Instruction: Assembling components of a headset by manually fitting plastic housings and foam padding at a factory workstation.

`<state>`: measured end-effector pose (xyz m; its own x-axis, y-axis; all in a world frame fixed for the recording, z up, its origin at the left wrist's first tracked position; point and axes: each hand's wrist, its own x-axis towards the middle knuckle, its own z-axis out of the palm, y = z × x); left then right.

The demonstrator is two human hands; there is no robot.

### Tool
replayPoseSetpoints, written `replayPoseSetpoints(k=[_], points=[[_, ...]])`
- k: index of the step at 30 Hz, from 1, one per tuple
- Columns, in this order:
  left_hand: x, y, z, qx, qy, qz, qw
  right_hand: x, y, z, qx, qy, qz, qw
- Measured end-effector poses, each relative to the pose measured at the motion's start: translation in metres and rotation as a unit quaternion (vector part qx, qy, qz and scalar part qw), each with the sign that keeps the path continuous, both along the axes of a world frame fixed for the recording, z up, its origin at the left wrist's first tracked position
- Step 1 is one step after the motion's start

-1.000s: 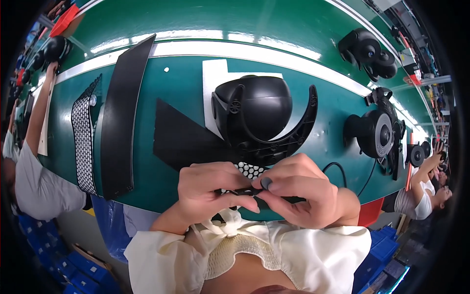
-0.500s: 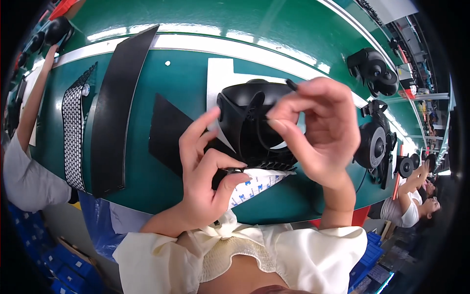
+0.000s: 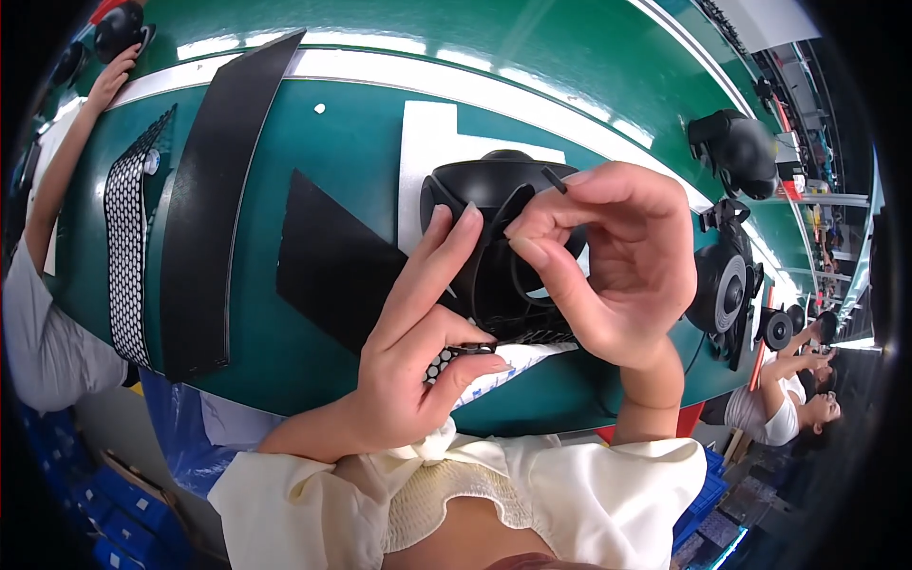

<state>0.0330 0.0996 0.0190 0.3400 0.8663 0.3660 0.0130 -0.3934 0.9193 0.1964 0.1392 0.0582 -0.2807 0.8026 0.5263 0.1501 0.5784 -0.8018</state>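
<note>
A black rounded plastic housing (image 3: 499, 180) stands on the bench in front of me, with curved arms and an open hollow facing me. My left hand (image 3: 408, 366) pinches a black sheet dotted with white circles (image 3: 439, 366) between thumb and index finger; its two other fingers reach up against the housing's near side. The sheet's white backing with blue print (image 3: 489, 382) shows below. My right hand (image 3: 617, 256) is over the housing's right side, thumb and fingers closed on a thin black strip (image 3: 554, 180). Part of the strip is hidden by the fingers.
A white foam piece (image 3: 427, 133) lies under and behind the housing. To the left are black flat panels (image 3: 214, 209) and another dotted sheet (image 3: 126, 256). More black housings (image 3: 736, 147) stand at the right. A co-worker's arm (image 3: 66, 166) reaches in at the far left.
My left hand has moved right and up, its fingertips now at the housing, and the dotted face of its sheet shows more. My right hand stays almost in place, still pinching the strip.
</note>
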Motion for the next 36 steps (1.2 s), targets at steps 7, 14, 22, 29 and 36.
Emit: replayPoseSetpoints(k=[7, 14, 22, 29, 36], points=[[-0.002, -0.001, -0.002, 0.003, -0.007, 0.022, 1.0, -0.006, -0.004, 0.0, 0.152, -0.134, -0.076, 0.976], [-0.004, 0.001, -0.001, 0.008, 0.015, 0.023, 1.0, -0.004, -0.015, 0.005, 0.378, -0.439, -0.16, 0.8], [-0.005, 0.001, -0.002, -0.025, -0.015, 0.025, 0.999, 0.007, -0.01, 0.002, 0.286, -0.399, -0.096, 0.866], [-0.004, 0.005, -0.007, 0.006, -0.037, 0.038, 0.999, 0.037, -0.014, 0.013, -0.003, -0.023, -0.043, 0.999], [-0.003, 0.001, -0.01, -0.026, -0.051, 0.048, 0.997, 0.067, -0.021, -0.003, -0.211, 0.043, -0.126, 0.968]])
